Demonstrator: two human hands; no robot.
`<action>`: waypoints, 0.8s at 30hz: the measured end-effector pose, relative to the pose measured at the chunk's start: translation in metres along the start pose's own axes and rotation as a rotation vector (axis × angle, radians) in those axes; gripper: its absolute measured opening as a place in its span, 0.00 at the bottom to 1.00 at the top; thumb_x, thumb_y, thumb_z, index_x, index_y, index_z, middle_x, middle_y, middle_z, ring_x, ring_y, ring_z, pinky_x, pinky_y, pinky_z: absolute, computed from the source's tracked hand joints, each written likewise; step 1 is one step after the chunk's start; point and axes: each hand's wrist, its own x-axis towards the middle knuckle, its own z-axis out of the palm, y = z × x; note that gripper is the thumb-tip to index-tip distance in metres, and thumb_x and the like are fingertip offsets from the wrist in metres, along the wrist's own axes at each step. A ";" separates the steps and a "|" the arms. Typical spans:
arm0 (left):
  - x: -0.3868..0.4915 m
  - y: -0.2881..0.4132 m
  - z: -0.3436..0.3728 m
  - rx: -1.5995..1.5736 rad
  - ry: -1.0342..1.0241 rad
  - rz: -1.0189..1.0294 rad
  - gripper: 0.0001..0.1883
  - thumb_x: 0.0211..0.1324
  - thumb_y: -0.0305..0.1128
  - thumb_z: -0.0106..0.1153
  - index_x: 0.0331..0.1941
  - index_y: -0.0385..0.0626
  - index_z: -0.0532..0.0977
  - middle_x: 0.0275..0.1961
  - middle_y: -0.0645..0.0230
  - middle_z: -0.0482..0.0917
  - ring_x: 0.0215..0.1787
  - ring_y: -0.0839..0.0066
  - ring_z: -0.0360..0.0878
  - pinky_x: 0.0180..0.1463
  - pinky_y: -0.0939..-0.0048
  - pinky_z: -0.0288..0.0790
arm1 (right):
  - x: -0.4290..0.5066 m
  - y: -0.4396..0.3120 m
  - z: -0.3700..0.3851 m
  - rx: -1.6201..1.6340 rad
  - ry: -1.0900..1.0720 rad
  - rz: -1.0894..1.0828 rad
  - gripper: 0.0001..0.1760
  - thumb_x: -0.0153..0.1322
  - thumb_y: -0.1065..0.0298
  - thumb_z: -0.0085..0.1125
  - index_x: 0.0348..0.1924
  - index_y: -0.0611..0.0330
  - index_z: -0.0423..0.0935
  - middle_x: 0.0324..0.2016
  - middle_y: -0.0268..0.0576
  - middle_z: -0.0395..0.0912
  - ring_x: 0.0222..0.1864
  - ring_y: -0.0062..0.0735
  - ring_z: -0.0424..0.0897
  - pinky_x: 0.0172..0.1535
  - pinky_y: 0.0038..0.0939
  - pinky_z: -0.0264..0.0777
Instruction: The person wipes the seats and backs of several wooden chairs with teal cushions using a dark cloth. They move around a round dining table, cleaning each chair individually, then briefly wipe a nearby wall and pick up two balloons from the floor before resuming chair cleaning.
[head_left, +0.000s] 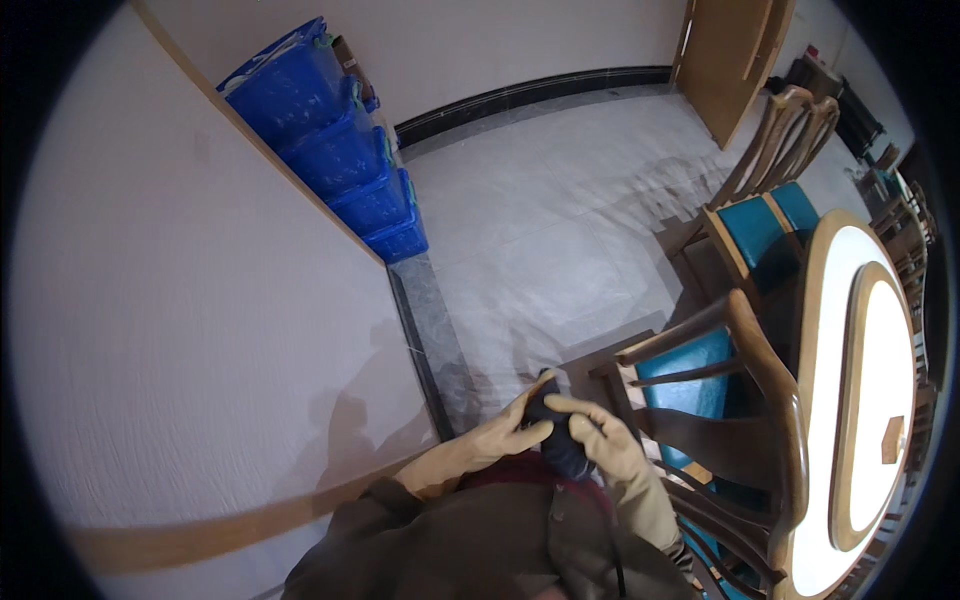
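Observation:
Both my hands wear pale yellow gloves and meet in front of my waist. Between them is a dark, soft-looking bundle (564, 448), perhaps cloth; its exact kind cannot be told. My left hand (504, 436) grips it from the left, fingers stretched along its upper part and thumb across its front. From the right, my right hand (606, 436) holds it with bent fingers. The bundle's lower end hangs against my brown jacket (465, 540), near a dark red garment edge.
Close on my right stands a wooden chair (765, 405) with a teal seat, beside a round table (817, 315) with a raised centre. More chairs (780, 150) stand farther off. Stacked blue plastic bins (292, 97) line the left wall (187, 337). A wooden door (716, 67) stands ajar at the back.

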 end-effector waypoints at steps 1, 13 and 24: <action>0.012 0.017 -0.016 -0.040 -0.060 0.016 0.38 0.77 0.39 0.63 0.81 0.38 0.57 0.72 0.61 0.72 0.74 0.72 0.68 0.73 0.67 0.67 | 0.025 -0.013 0.007 0.085 -0.019 -0.070 0.21 0.86 0.67 0.54 0.68 0.68 0.78 0.59 0.39 0.83 0.58 0.24 0.79 0.62 0.25 0.72; 0.230 0.125 -0.186 0.128 0.400 -0.004 0.13 0.67 0.30 0.71 0.50 0.39 0.78 0.49 0.67 0.84 0.49 0.80 0.80 0.53 0.73 0.76 | 0.276 -0.057 -0.067 -0.722 0.537 -0.460 0.25 0.88 0.62 0.49 0.75 0.63 0.72 0.65 0.52 0.80 0.71 0.34 0.73 0.74 0.32 0.64; 0.388 0.202 -0.236 -0.429 0.391 -0.094 0.06 0.72 0.26 0.59 0.49 0.46 0.74 0.42 0.66 0.84 0.48 0.71 0.86 0.52 0.68 0.82 | 0.420 -0.129 -0.157 0.272 0.427 -0.248 0.27 0.89 0.51 0.49 0.69 0.63 0.78 0.56 0.46 0.85 0.58 0.30 0.81 0.62 0.31 0.73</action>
